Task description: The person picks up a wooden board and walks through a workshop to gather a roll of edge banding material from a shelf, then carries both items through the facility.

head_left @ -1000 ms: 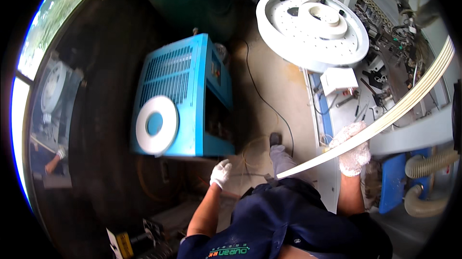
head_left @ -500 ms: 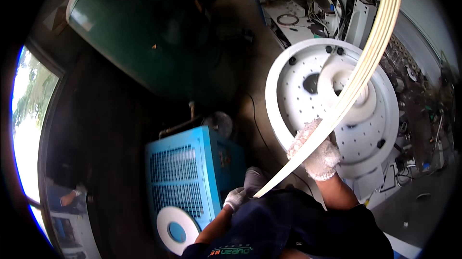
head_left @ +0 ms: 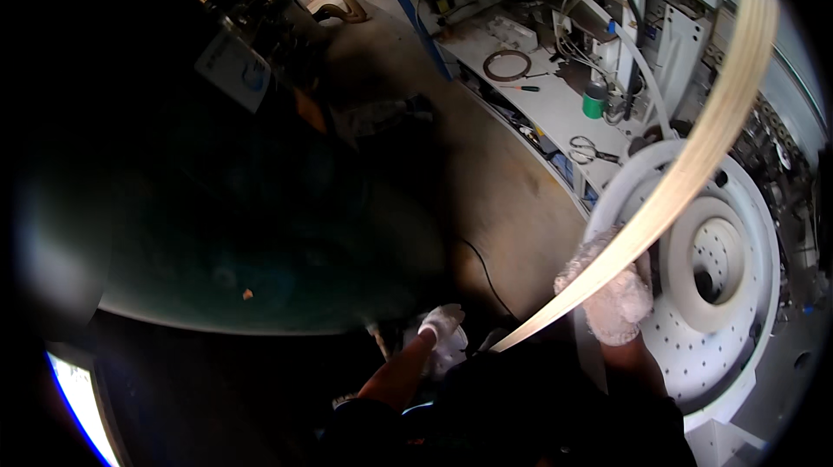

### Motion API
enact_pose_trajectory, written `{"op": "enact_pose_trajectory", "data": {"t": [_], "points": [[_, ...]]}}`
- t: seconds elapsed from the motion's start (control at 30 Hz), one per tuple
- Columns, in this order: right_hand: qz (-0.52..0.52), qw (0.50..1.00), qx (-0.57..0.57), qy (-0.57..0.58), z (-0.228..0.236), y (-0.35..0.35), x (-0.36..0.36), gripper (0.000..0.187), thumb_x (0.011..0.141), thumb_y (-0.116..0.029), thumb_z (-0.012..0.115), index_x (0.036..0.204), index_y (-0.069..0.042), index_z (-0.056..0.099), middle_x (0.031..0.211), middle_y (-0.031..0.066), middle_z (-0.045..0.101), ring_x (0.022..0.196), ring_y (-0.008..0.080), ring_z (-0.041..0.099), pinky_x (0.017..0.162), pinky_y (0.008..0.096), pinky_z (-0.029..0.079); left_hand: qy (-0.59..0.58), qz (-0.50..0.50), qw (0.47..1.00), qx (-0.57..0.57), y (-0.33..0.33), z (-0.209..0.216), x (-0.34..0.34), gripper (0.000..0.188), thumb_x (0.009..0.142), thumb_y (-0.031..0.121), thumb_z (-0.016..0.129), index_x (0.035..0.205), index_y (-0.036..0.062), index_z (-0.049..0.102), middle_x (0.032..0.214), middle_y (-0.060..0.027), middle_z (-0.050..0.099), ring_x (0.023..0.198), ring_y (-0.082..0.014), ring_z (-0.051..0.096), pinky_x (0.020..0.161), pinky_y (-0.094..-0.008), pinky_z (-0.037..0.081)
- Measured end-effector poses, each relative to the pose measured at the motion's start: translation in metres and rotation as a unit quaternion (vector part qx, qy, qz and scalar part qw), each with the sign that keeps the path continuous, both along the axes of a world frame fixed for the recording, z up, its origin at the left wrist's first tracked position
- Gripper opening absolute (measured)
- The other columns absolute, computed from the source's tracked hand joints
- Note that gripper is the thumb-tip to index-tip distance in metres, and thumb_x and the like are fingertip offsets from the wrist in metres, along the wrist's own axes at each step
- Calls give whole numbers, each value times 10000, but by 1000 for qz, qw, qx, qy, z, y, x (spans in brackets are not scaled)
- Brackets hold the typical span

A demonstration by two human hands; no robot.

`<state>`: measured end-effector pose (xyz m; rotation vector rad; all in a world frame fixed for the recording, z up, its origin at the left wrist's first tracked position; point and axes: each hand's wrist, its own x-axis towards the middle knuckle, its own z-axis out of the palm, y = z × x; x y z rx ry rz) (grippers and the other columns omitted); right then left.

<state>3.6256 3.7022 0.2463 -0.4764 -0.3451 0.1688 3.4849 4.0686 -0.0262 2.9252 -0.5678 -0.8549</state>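
The right hand, at four o'clock, holds the pale strip bundle, running from two o'clock to five. The left hand is near six, grip unclear. The white disc, above three a second ago, now sits near four.

right hand is wearing rough, fuzzy cloth | left hand is wearing smoother cloth | strip is looking smooth, wood-like | perforated wheel is showing matt white | counter is looking matt
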Motion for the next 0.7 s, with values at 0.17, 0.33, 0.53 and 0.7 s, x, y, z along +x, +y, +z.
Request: {"op": "enact_pose_trajectory", "data": {"t": [0.17,0.33,0.53,0.7], "points": [[72,987,142,-25,-7,65,100,441,971,-173,534,1393,-65,469,1258,228,566,1096,434,586,866,630,510,-19,46,999,5,72,29,107,313,928,134,501,1205,60,627,1347,-120,571,1315,-270,474,1105,-347,371],[123,981,146,38,-48,141,240,404,965,-154,526,1356,-56,494,1221,213,593,1094,418,597,866,633,510,177,274,940,-99,77,25,166,304,956,184,470,1184,65,632,1297,-149,599,1219,-324,552,1012,-385,450],[73,989,-74,101,-40,264,443,452,914,-242,629,1299,-43,500,1121,121,620,1007,300,627,875,481,527,115,496,843,-171,117,-13,125,311,962,184,463,1206,63,613,1158,-161,648,1086,-333,603,903,-400,482],[107,979,-168,48,-3,369,564,481,884,-236,656,1295,-39,503,1150,79,609,1027,235,600,917,388,485,102,659,713,-217,119,-9,203,289,952,180,479,1174,63,622,1116,-158,647,1032,-319,605,859,-394,486]]}}
